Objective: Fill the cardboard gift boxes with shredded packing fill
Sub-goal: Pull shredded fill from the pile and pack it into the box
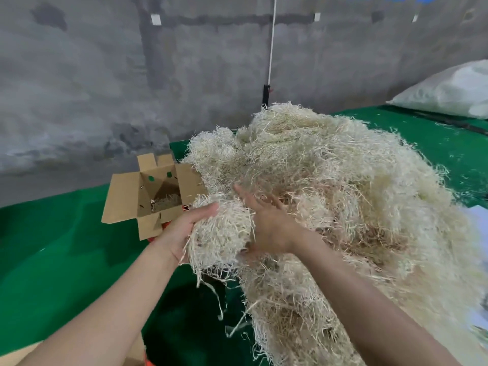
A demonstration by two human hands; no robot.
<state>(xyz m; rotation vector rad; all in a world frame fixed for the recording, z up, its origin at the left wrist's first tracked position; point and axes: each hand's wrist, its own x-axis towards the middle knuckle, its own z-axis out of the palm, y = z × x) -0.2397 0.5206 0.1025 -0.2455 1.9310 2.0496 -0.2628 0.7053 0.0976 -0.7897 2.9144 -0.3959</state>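
Note:
A big heap of pale shredded packing fill [330,186] covers the right half of the green table. An open cardboard gift box [124,199] stands to its left, flaps spread, with a thin layer of fill at its bottom. My left hand [184,231] and my right hand [266,223] press from both sides on a clump of fill [224,233] at the heap's near left edge, just right of the box. Loose strands hang below the clump.
The green cloth table [60,260] runs left and toward me. A white filled sack [449,91] lies at the back right. Cardboard [23,355] shows at the bottom left corner. A grey concrete wall and a white cord [272,43] stand behind.

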